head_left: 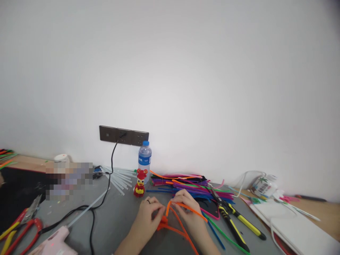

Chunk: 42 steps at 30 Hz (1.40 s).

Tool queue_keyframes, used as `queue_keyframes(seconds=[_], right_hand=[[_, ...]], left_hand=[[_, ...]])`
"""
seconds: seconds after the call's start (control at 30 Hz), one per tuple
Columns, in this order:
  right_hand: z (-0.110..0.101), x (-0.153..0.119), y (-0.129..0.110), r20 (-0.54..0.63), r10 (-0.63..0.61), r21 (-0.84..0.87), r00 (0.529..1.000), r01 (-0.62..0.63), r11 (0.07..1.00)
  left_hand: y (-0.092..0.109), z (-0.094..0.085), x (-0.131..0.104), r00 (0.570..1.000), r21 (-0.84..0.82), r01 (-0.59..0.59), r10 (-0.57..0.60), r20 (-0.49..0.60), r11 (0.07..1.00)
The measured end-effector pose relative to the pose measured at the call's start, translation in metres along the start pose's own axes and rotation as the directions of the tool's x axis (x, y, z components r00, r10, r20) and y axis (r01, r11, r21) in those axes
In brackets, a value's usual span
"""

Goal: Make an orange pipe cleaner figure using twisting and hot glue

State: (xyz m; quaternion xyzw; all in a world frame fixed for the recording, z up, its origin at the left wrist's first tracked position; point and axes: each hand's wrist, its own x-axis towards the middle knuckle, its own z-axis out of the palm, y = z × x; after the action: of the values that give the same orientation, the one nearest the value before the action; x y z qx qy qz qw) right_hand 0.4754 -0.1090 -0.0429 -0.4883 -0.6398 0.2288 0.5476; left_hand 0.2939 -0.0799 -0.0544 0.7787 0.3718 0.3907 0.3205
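Orange fuzzy stems [186, 235] run closest to me, strands trailing between the two wrists over the grey tabletop [114, 216], and I have both hands at work on them! Left hand [149, 215]: thumb and forefinger drawn together, clamped on the orange clump as I see it, the other fingers curled, a dark ring [148, 201] showing. Right hand [191, 219]: fingertips pinched together on a bend in one stem, its free end slanting across the hand. Only a narrow gap parts the two sets of fingertips, look!

Just beyond, toward the tabletop's back edge, stands a red-and-yellow bear figure [140, 185], a water bottle [145, 159] close behind it. Along that same edge I spot a heap of coloured stems [186, 184]; toward the right edge, shears [228, 212] lie with handles spread. Over toward the left edge, a pink glue gun [56, 243].
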Motion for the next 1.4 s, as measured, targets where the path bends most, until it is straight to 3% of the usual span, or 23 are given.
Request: queue_keyframes(seconds=[0.13,0.23,0.33,0.5,0.7,0.9,1.17,1.3,1.4], right_hand=[[0.006,-0.003,0.004,0.1,-0.122,-0.042,0.987,0.127,0.991],[0.012,-0.005,0.009,0.119,-0.208,-0.059,0.971,0.216,0.975],[0.013,-0.006,0.01,0.121,-0.22,-0.067,0.968,0.229,0.971],[0.011,-0.004,0.004,0.159,-0.221,-0.055,0.962,0.232,0.971],[0.02,-0.007,-0.004,0.091,-0.205,-0.018,0.974,0.208,0.978],[0.026,-0.016,-0.011,0.1,-0.172,0.045,0.98,0.168,0.985],[0.03,-0.02,-0.018,0.095,-0.087,0.116,0.992,0.076,0.99],[0.031,-0.021,-0.017,0.097,-0.109,0.082,0.989,0.102,0.991],[0.03,-0.02,-0.017,0.089,-0.117,0.045,0.989,0.113,0.993]], left_hand=[[-0.001,-0.004,0.004,0.987,-0.249,0.158,-0.142,0.081,0.956],[-0.004,-0.004,0.005,0.968,-0.329,0.236,-0.193,0.159,0.914],[-0.005,-0.002,0.005,0.955,-0.383,0.276,-0.206,0.213,0.882],[-0.006,0.004,0.004,0.962,-0.476,0.258,-0.177,0.209,0.841],[0.001,0.004,0.004,0.943,-0.652,0.332,-0.252,0.217,0.681],[0.004,0.0,0.002,0.964,-0.712,0.24,-0.245,0.098,0.66],[0.009,0.005,-0.001,0.941,-0.808,0.22,-0.337,0.029,0.547],[0.011,0.009,-0.003,0.909,-0.877,0.284,-0.399,0.118,0.388],[0.013,0.009,-0.003,0.893,-0.894,0.314,-0.418,0.163,0.321]])
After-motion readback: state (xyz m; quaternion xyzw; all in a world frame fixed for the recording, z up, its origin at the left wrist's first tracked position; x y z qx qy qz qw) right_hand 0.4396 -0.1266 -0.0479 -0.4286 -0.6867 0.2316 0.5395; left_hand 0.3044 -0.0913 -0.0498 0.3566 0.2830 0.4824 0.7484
